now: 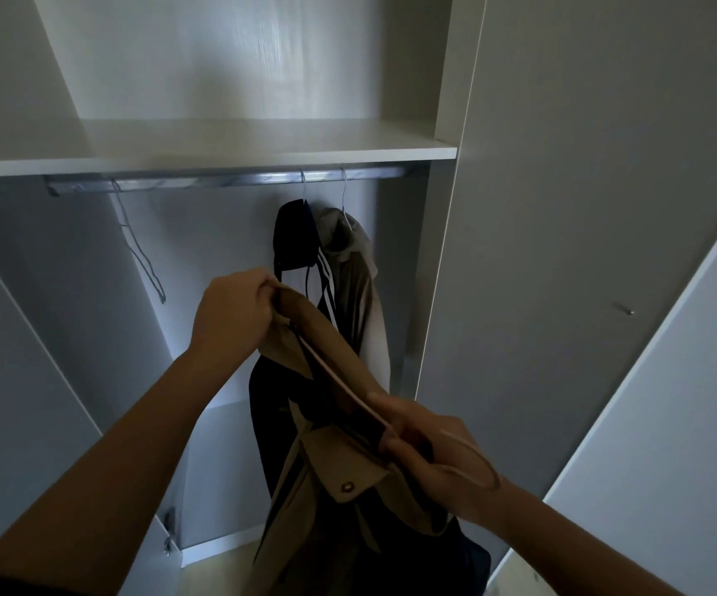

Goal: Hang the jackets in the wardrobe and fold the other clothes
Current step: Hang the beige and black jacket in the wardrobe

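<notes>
Head view: at the open wardrobe [219,163], the left hand [236,314] pinches the tan jacket [335,372] by its collar. The right hand [429,460] grips its other side and a pale hanger [479,451]. Two hung jackets [348,273] crowd the rail [202,181] at its right end, and bare rail runs left to a wire hanger [144,255].

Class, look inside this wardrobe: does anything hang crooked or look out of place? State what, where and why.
The empty wire hanger near the left end of the rail hangs askew, slanting steeply down to the right instead of sitting level. Its wire also looks bent out of shape. Nothing else stands out.
</notes>
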Demonstrator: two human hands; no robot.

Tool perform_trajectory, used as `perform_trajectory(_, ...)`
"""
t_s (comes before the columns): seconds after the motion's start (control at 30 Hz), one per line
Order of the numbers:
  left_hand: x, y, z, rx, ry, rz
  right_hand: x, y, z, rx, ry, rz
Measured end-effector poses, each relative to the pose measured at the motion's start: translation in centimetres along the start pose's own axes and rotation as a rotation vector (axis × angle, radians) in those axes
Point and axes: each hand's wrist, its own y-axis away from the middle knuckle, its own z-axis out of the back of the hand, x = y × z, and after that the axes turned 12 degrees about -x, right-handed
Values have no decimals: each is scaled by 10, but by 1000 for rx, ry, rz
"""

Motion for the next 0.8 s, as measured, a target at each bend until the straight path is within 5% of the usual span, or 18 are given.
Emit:
perform_trajectory(0.1, 0, -9, -5, 18, 2, 48, 4, -15, 13, 365, -101, -38)
perform_trajectory(0.2, -4, -15, -11, 31, 12, 69, 8, -35, 39, 842, -412, -371)
perform_trajectory(0.27, -8, -17, -14, 32, 23, 51, 10, -47, 46, 910, -653, -585)
perform_trajectory(0.33, -14, -19, -15, 31, 32, 16, 15, -60, 39, 842, -662, -671)
perform_trajectory(0.47, -22, -25, -13, 42, 35, -28, 27, -81, 6, 576, -282, -536)
perform_trajectory(0.67, -47, -14, -12, 87, 115, -124, 34, -109, -25, 118, -105, -330)
perform_trajectory(0.8, -38, -12, -9, 96, 84, -89, 29, -109, -29, 87, -22, -257)
